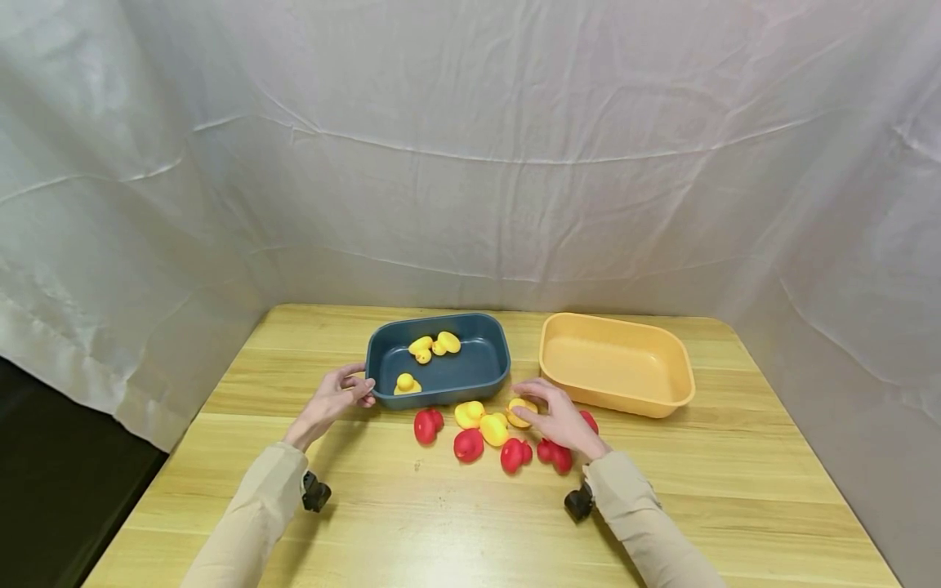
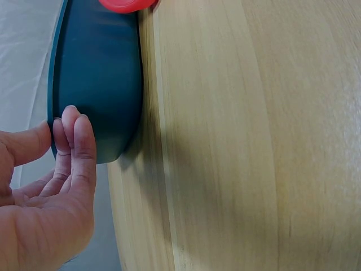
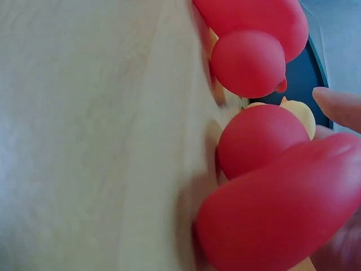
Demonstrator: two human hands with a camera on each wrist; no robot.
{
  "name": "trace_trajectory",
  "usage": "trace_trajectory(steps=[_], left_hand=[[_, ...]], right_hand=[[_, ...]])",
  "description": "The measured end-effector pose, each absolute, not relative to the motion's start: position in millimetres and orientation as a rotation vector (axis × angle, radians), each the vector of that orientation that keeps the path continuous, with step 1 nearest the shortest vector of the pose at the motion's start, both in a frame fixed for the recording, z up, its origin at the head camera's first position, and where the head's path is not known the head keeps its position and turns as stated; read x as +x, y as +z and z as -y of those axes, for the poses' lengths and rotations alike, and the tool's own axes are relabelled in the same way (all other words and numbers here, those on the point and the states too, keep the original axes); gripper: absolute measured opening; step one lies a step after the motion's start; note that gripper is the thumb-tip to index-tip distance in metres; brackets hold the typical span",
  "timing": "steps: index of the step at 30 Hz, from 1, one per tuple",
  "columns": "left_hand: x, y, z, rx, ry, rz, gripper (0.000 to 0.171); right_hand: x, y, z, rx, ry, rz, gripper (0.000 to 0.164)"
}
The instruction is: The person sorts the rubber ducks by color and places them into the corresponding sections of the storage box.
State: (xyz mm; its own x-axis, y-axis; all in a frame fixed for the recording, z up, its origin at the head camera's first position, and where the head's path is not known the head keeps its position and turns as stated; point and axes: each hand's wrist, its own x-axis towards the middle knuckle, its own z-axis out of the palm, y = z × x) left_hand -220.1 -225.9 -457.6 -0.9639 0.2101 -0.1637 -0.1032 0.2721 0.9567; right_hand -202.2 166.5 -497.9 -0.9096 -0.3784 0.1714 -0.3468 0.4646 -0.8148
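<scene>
At the near left corner of the dark blue bin [image 1: 478,392], my left hand [image 1: 340,394] holds the rim between thumb and fingers; the left wrist view shows the fingertips [image 2: 83,130] against its outer wall. Three yellow rubber ducks, one of them a duck [image 1: 407,384] near the front wall, lie inside that bin. My right hand [image 1: 555,415] reaches over a yellow duck [image 1: 524,413] on the table, with thumb and fingers parted around it. Two more yellow ducks [image 1: 494,429] sit left of it. A red duck [image 3: 282,209] hides part of the right hand in its wrist view.
Several red ducks, including a red duck [image 1: 468,445] in front, lie on the wooden table [image 1: 441,523] near the bins. A yellow-orange bin [image 1: 625,400] stands at the back right with nothing visible inside. A pale cloth [image 1: 500,204] hangs behind and at both sides.
</scene>
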Motion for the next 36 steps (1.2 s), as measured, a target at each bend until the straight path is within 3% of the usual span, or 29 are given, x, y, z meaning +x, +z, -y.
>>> trace_trajectory(steps=[9, 36], left_hand=[[-220.4, -457.3, 225.8, 0.103, 1.753, -2.284, 0.06], [-220.0, -457.3, 225.9, 0.097, 1.738, -2.289, 0.06]], right_hand=[[-203.3, -497.9, -164.2, -0.585, -1.303, -2.758, 0.044], [-204.0, -498.9, -162.8, -0.583, -1.242, -2.801, 0.027]])
